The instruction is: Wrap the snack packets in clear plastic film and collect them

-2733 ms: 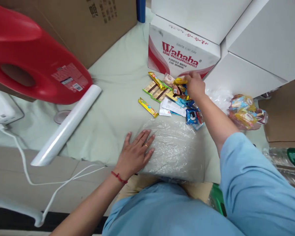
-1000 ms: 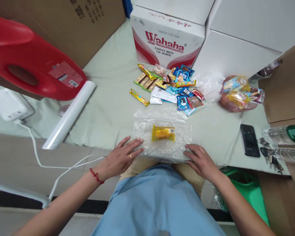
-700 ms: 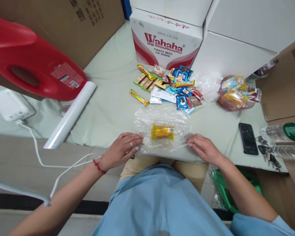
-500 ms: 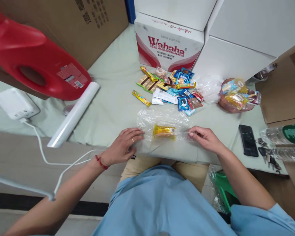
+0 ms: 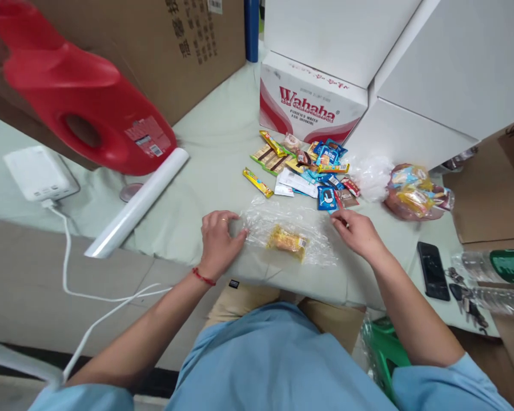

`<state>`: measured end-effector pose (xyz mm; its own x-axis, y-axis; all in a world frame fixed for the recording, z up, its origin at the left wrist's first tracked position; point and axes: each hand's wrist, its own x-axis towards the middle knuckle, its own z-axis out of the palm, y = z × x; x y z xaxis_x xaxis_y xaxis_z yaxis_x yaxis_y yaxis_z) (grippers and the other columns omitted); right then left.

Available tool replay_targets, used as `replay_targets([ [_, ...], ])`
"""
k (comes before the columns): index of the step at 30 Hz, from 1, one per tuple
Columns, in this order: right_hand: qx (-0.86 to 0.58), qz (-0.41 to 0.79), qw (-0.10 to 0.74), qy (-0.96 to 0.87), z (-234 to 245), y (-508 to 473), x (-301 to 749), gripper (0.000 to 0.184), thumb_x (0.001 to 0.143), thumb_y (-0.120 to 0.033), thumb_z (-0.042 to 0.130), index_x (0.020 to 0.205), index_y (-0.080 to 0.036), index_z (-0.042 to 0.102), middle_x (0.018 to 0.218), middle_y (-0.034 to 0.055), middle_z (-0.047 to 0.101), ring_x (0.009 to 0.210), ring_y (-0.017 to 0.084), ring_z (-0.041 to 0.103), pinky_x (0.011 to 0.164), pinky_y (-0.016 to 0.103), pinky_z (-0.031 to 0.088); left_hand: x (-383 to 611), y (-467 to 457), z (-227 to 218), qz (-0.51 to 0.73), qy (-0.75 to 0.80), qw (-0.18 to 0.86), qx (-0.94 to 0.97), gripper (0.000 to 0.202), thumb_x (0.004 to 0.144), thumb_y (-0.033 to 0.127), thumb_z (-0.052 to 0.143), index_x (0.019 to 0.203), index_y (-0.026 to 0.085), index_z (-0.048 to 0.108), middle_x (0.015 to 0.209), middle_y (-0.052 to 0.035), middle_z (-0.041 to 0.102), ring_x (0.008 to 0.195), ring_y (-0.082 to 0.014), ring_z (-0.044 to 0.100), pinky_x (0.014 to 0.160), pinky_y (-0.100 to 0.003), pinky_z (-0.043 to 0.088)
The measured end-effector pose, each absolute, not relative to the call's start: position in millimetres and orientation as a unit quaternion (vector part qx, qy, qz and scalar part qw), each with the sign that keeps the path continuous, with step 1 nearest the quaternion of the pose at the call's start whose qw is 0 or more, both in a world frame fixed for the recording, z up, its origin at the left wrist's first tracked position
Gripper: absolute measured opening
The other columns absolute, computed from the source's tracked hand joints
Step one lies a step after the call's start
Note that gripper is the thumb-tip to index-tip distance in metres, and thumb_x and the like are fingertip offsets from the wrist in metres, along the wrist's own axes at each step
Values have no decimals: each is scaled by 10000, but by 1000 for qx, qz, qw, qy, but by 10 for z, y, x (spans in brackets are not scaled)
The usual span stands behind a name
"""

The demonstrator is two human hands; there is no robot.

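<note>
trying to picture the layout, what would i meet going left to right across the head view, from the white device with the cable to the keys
White device with a cable → white roll → left hand → yellow packet → right hand → phone → keys

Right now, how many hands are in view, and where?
2: the left hand at the left edge of the clear film, and the right hand by its right side, near the snack pile. No others show.
</note>
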<state>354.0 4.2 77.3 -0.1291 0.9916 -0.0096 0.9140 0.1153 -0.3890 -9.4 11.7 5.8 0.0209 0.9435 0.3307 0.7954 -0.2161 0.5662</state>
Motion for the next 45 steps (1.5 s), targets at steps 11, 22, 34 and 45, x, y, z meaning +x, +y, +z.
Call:
replay_targets([
  [11, -596, 132, 15, -792, 483, 702, 2646, 550, 908, -287, 704, 1417, -115, 585, 1216, 185, 698, 1098, 301, 612, 937, 375, 475, 218, -542, 373, 288, 436, 28, 852, 485, 944, 164, 519, 1360, 373, 656, 1253, -9, 765, 1091, -261, 621, 937, -471, 396],
  [22, -503, 250, 208, -801, 728, 385, 2702, 167, 943, -286, 624, 984, -187, 752, 1044, 99, 647, 971, 216, 610, 828, 307, 486, 525, -295, 264, 178, 423, 78, 885, 413, 1008, 126, 463, 1312, 248, 716, 1386, -50, 723, 1024, -267, 618, 802, -474, 422],
  [34, -485, 86, -6, -870, 466, -570, 2323, 496, 1026, -149, 538, 1495, -302, 584, 1217, 103, 650, 1046, 256, 562, 875, 357, 459, 115, -92, 49, 457, 567, 307, 613, 277, 944, 213, 465, 954, 241, 740, 1151, -53, 768, 1130, -216, 668, 1049, -417, 514],
  [45, -499, 116, 46, -857, 457, -601, 2292, 482, 1013, -151, 584, 1467, -312, 606, 1214, 95, 641, 1063, 257, 539, 899, 377, 450, 408, -30, 276, 313, 652, 291, 626, 164, 784, 325, 703, 773, 219, 578, 1096, -87, 684, 1107, -265, 649, 1006, -424, 518],
])
